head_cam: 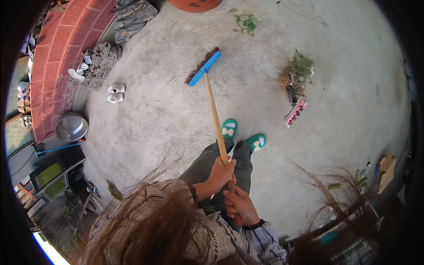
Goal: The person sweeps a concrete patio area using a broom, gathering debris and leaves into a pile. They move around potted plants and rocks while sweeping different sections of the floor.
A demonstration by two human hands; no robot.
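Observation:
A push broom [215, 116] with a wooden handle, a blue head and dark brown bristles reaches out ahead of me, its head on the concrete floor. My left hand [220, 175] grips the handle above the knees. Closer to the handle's end, my right hand [241, 204] is closed around it. To the right of the broom head lies a heap of debris [294, 78] with green plant bits, brown matter and something black. A pink strip with dark writing [295, 113] lies just below that heap. Farther ahead is a small clump of green grass [247, 24].
White shoes [116, 93] stand at the left, near a rough stone [102, 64] and a red brick border [63, 49]. A metal basin [72, 127] leans by the wall. An orange-red pot [195, 4] stands far ahead; a cardboard box [387, 172] sits at the right.

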